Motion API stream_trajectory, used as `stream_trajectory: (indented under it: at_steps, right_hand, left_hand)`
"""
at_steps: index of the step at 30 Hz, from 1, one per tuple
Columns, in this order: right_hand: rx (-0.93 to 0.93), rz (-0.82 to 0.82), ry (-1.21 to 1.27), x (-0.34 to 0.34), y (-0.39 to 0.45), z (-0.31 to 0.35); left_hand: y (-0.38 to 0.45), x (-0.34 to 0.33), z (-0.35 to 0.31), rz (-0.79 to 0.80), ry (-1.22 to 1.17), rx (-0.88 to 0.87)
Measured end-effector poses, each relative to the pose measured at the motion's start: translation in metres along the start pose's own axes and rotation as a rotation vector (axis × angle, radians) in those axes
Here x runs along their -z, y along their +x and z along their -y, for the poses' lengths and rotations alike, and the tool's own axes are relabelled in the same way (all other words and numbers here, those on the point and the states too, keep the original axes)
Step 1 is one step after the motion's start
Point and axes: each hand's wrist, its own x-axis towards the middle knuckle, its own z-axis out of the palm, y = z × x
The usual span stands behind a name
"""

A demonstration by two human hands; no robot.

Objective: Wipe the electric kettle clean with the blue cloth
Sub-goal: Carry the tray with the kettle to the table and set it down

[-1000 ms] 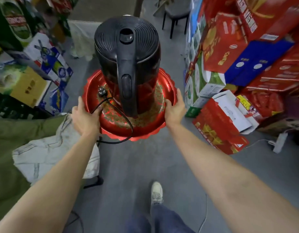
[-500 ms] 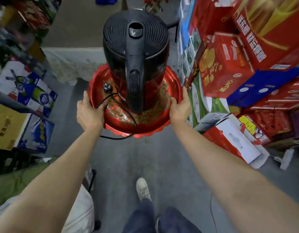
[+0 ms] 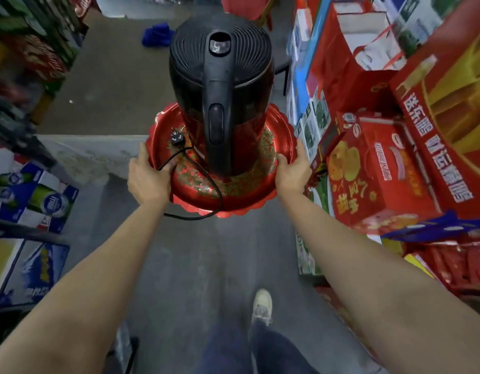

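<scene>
A black and red electric kettle (image 3: 220, 85) stands upright on a round red tray (image 3: 283, 136), handle facing me. Its black cord and plug (image 3: 177, 139) lie on the tray, and the cord loops over the front rim. My left hand (image 3: 148, 178) grips the tray's left rim and my right hand (image 3: 294, 171) grips its right rim, holding the tray in the air in front of me. The blue cloth (image 3: 155, 35) lies crumpled on a brown table (image 3: 106, 85) ahead, beyond the kettle to the left.
Stacked red gift boxes (image 3: 382, 163) crowd the right side, close to my right hand. Blue and white drink cartons (image 3: 33, 198) stand at the left. A white lace cloth edge (image 3: 93, 155) hangs off the table front. My shoe (image 3: 261, 303) is on the grey floor.
I have walked forward with the tray and kettle. The table has come nearer, and the blue cloth on it has come into view.
</scene>
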Motion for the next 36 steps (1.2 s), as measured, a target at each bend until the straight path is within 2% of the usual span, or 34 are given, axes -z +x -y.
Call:
stream_trajectory:
  at_steps: [11,22,27,36]
  right_hand:
    - [0.016,0.049,0.057,-0.125,0.185,0.074]
    - [0.023,0.086,0.013,-0.260,0.340,0.144]
    - [0.070,0.132,-0.016,-0.326,0.399,0.170]
    - [0.168,0.338,-0.124,-0.453,0.474,0.224]
  left_hand:
    - [0.184,-0.075,-0.080,-0.052,-0.016,0.054]
    - [0.367,-0.137,-0.137,-0.050,-0.027,0.119]
    - [0.437,-0.155,-0.145,-0.108,-0.006,0.161]
    - [0.541,-0.170,-0.134,-0.227,0.000,0.341]
